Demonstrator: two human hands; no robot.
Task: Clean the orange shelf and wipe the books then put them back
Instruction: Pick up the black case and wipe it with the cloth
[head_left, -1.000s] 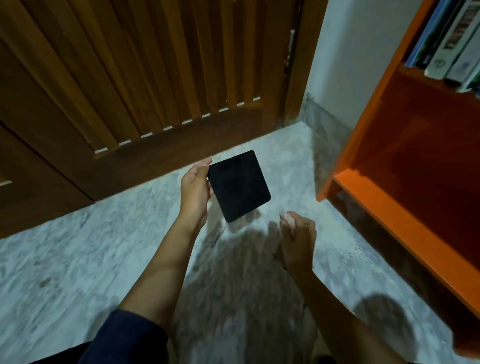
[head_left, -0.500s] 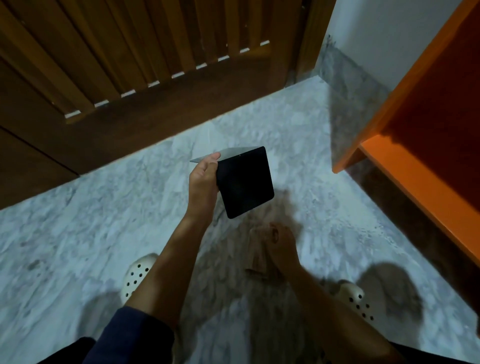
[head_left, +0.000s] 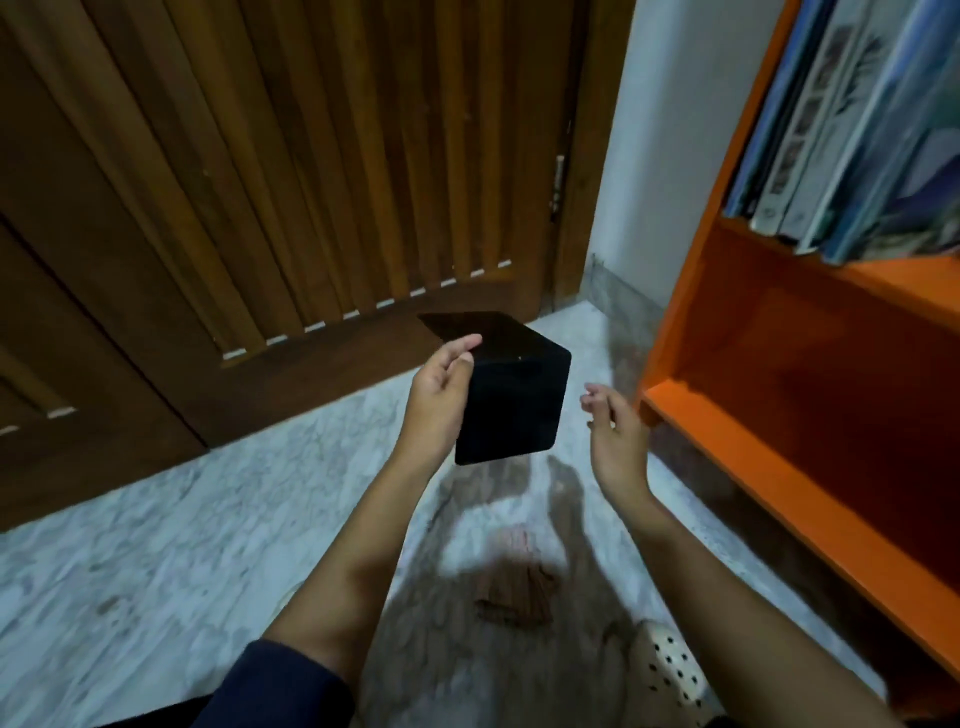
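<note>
2 hands: left hand (head_left: 439, 402), right hand (head_left: 615, 441). 1 black book (head_left: 511, 410). 1 brown cloth (head_left: 517, 590). 1 orange shelf (head_left: 769, 457). 1 white shoe (head_left: 670, 662). Shelved books (head_left: 852, 130) blurred, roughly six.

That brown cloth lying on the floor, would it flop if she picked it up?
Probably yes: the brown cloth lies crumpled in soft folds on the marble floor, so it likely droops and weighs little. It should not roll or slide far if pushed.
</note>
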